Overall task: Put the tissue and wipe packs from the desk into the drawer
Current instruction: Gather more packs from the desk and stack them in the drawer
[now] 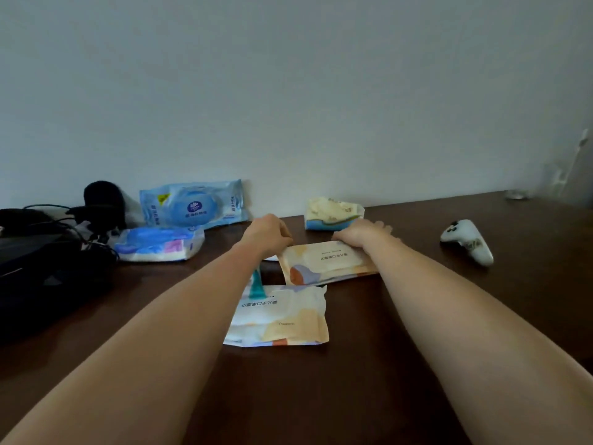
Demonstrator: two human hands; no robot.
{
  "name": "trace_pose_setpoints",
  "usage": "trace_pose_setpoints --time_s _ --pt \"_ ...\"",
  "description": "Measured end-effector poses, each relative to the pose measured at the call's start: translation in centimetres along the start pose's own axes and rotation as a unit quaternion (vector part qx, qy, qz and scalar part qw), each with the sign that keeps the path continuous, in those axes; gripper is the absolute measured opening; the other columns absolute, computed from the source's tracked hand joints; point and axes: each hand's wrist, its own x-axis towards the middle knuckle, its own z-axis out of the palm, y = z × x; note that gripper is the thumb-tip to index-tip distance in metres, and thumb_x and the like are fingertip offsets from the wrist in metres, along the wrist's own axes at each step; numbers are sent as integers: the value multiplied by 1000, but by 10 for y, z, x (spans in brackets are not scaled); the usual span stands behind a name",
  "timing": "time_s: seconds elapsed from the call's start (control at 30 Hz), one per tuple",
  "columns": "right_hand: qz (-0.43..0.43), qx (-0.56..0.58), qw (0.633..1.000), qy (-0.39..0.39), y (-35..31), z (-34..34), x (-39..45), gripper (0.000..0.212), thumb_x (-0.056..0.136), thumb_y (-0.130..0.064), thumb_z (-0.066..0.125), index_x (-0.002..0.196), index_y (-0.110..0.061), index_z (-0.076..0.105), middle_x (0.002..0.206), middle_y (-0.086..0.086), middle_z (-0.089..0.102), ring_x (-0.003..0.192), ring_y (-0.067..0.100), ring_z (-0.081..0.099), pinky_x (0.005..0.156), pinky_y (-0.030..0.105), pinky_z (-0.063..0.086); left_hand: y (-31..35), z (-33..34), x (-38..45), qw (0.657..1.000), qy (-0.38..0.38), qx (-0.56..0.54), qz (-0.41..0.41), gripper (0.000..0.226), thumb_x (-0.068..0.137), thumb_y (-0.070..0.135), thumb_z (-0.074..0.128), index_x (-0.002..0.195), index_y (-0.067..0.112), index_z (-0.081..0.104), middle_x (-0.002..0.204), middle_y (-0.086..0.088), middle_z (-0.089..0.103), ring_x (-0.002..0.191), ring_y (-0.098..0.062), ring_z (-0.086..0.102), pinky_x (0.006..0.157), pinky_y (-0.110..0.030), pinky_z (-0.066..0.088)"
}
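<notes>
Several packs lie on the dark wooden desk (321, 396). A cream and orange wipe pack (324, 263) sits mid-desk, tilted up at its far edge. My left hand (268, 231) grips its far left corner and my right hand (359, 234) grips its far right edge. A second, similar wipe pack (282, 316) lies flat nearer to me. A blue wipe pack (192, 205) leans on the wall at the back left, with a blue and white tissue pack (158, 247) in front of it. A yellow tissue pack (333, 213) rests at the back, beyond my right hand. No drawer is in view.
A black bag with cables (38, 268) and a black microphone (104, 200) crowd the left side of the desk. A white game controller (467, 240) lies on the right. The pale wall (288, 91) runs along the desk's far edge.
</notes>
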Motion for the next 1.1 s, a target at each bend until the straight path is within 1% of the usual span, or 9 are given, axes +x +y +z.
trace_pose_setpoints --time_s 0.1,0.17,0.27,0.4,0.6,0.77,0.87,0.97,1.1 --pt "-11 71 997 5 26 -14 -2 67 78 -48 76 134 -13 61 136 11 60 128 32 53 111 46 42 -3 -2 -8 1000 0 7 -11 12 80 29 81 83 23 71 89 3 71 86 -12 65 76 -31 54" --pt "-46 87 995 16 50 -22 -13 38 89 -29 69 124 -14 69 126 8 68 119 29 61 109 45 44 -5 -8 -20 999 27 26 -16 6 83 20 76 87 19 72 94 -1 72 90 -17 67 79 -33 55" --pt "-88 128 988 15 81 -22 -42 43 95 -18 59 136 -28 65 145 2 59 133 29 53 115 49 38 -8 -26 -50 991 129 18 -43 14 84 14 68 97 14 71 100 -7 71 90 -24 66 80 -37 55" --pt "-94 23 994 42 99 -15 -95 40 101 -37 41 136 -36 62 148 2 53 136 33 45 112 53 32 8 -54 -107 980 197 0 -36 22 82 14 68 104 17 70 105 -7 69 90 -25 63 72 -32 43" --pt "-114 -30 992 50 113 -6 -188 59 95 -60 38 143 -29 52 145 16 46 134 38 43 108 49 35 52 -52 -211 983 173 -57 20 27 84 20 70 111 18 69 113 -3 70 103 -22 64 86 -34 51" --pt "-222 -133 958 123 123 16 -242 64 95 -71 34 140 -28 50 139 16 51 128 38 46 97 50 40 57 -47 -279 980 180 -60 59 30 83 17 64 113 20 68 117 -1 64 100 -19 62 76 -26 40" --pt "-263 -109 942 176 121 21 -274 60 95 -71 35 131 -28 57 124 9 54 104 35 62 76 43 45 47 -49 -316 978 183 -80 66 32 84 22 67 116 20 66 116 1 63 101 -16 60 78 -24 40" --pt "-316 -52 919 229 112 33 -311 54 95 -69 40 123 -29 63 119 3 55 92 34 65 73 40 49 34 -42 -362 958 232 -154 68 36 82 25 68 118 28 64 119 11 57 103 -5 57 81 -18 40" --pt "-415 189 851 260 107 85 -379 40 94 -66 49 111 -34 65 111 -11 56 90 10 62 66 30 44 4 -6 -443 927 292 -223 73 46 80 28 68 123 38 56 124 21 49 111 6 52 87 -1 37"
